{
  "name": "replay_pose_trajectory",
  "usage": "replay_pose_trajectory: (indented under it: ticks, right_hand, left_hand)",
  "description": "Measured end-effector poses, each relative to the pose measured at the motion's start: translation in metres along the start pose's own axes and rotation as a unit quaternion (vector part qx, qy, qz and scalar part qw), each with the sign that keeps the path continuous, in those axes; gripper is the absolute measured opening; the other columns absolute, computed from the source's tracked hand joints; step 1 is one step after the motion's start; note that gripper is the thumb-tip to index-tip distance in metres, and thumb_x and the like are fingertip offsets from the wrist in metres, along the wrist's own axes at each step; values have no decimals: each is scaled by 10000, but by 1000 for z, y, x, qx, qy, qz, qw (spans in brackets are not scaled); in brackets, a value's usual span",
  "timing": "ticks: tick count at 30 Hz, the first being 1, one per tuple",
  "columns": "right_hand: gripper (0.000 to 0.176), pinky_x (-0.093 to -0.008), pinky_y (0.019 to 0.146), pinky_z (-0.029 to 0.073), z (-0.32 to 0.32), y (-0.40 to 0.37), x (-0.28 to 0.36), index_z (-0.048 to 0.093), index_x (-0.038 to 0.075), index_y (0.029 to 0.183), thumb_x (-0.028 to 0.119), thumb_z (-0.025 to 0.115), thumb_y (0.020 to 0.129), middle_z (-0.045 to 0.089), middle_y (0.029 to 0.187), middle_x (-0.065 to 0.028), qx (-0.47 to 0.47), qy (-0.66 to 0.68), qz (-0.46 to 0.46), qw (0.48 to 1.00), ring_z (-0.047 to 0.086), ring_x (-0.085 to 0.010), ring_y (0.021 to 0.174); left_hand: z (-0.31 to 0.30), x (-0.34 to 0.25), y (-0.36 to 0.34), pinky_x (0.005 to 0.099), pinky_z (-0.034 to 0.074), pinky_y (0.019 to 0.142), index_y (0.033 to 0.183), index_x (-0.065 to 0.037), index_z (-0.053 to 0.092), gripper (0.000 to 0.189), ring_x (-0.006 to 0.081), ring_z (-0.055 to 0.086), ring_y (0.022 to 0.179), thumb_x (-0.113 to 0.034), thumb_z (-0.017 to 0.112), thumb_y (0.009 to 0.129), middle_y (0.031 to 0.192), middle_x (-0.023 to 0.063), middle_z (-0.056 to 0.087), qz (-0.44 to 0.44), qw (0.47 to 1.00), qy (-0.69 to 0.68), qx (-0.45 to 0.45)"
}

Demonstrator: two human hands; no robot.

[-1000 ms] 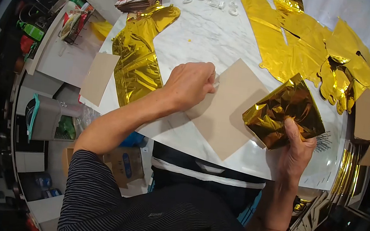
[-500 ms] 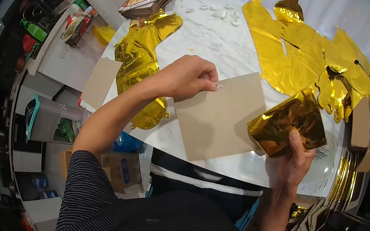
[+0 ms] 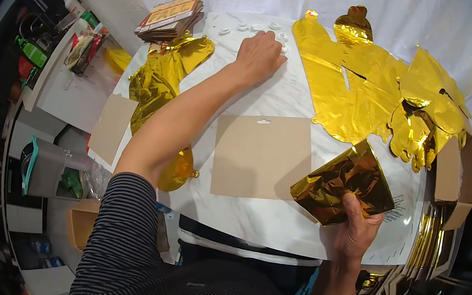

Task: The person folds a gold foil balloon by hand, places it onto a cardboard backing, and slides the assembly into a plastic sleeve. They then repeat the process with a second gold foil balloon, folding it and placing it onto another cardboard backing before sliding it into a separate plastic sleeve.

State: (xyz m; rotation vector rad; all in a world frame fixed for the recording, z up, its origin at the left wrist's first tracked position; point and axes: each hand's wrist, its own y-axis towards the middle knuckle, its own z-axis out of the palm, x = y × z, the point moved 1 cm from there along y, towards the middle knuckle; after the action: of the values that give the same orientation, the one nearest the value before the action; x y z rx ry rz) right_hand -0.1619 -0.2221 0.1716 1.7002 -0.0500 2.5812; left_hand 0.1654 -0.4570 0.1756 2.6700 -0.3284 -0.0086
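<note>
Pinching a folded, crinkled gold foil packet (image 3: 340,184) by its near edge, your right hand (image 3: 355,233) is closed firmly on it, with the thumb pressed on top and the fingers hidden behind. The packet stands tilted just beyond the hand, one corner pointing away from you, over the near right part of the white marble tabletop (image 3: 274,223).

Just left of that grip a flat tan cardboard card (image 3: 261,156) with a small hang slot at its far edge lies square on the tabletop, and neither hand touches it. Farther from you than the grip, a spread of flat gold foil balloons (image 3: 367,87) covers the far right of the tabletop. To the right of the grip an open brown cardboard box (image 3: 457,169) sits at the table's edge.

Your left hand (image 3: 259,56) is stretched well away from the packet, palm down. Its fingers are curled onto a scatter of small white plastic pieces (image 3: 242,27) at the far edge of the tabletop. The fingers cover what lies under them, so it cannot be told whether they have hold of a piece.

Under that forearm lies a long crumpled gold foil balloon (image 3: 162,79). Left of the left hand sits a stack of printed brown cards (image 3: 169,15), and nearer you a smaller tan card (image 3: 110,126) overhangs the left edge.
</note>
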Motion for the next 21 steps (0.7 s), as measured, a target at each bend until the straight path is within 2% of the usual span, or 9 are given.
replay_pose_trajectory:
  ticks: [1,3,7,9,13,15,16,18,21]
  right_hand:
    - [351,-381,955,616,2,-1,2,663,-26,1294,-5,719,949,761,1174,-116,-10,7,7,1000,752,-204,1027]
    - [342,-374,946,616,2,-1,4,671,-21,1284,-4,727,947,764,1168,-111,-21,13,14,1000,752,-199,1022]
    - [336,-359,949,609,0,0,2,680,-9,1279,-4,733,947,767,1152,-99,-2,4,17,1000,752,-190,1005]
    - [334,-355,950,606,-2,0,1,681,-6,1279,-7,731,949,767,1151,-96,4,-3,9,1000,751,-186,1001]
    - [344,-348,955,603,-10,-1,-2,676,-1,1295,-4,725,955,765,1156,-91,6,0,19,1000,747,-179,1001]
    - [351,-347,956,602,-9,0,-1,672,-2,1304,0,722,957,764,1162,-92,16,4,14,1000,746,-177,1005]
    - [359,-351,960,602,-7,0,0,666,-3,1314,3,718,959,762,1166,-94,14,1,13,1000,745,-182,1013]
    - [380,-370,972,604,-2,0,4,650,-8,1335,13,712,961,756,1186,-100,9,-12,17,1000,745,-200,1033]
    - [387,-385,977,606,3,0,5,646,-16,1336,19,718,957,754,1198,-102,-2,13,36,999,747,-211,1037]
  left_hand:
    - [6,1,7,473,572,812,1004,-58,804,221,367,711,940,-261,758,931,981,167,723,3,1000,-3,-1]
    - [17,5,16,487,583,786,858,-13,775,233,377,729,927,-238,750,910,945,182,736,-53,997,-52,28]
    - [30,18,17,489,586,771,878,-22,795,196,377,743,901,-193,705,910,914,186,756,-25,999,-23,-8]
    - [15,18,9,469,593,757,914,-37,809,184,348,751,855,-186,703,899,901,172,768,-72,988,-129,40]
    - [-35,19,-28,421,597,746,941,-45,814,173,304,752,798,-187,726,896,930,152,782,-108,954,-276,35]
    - [-78,12,-57,327,560,677,968,-9,785,154,184,710,728,-153,771,913,845,99,761,-77,945,-317,-16]
    - [-97,11,-69,327,560,677,968,-9,785,154,184,710,728,-153,771,913,845,99,761,-80,946,-314,-15]
    - [-133,6,-94,322,563,661,960,-6,766,81,194,714,719,-70,766,910,858,87,744,37,966,-248,-55]
    - [-178,-11,-128,323,574,684,943,-8,754,40,196,715,735,-16,759,904,880,86,737,80,976,-200,-38]
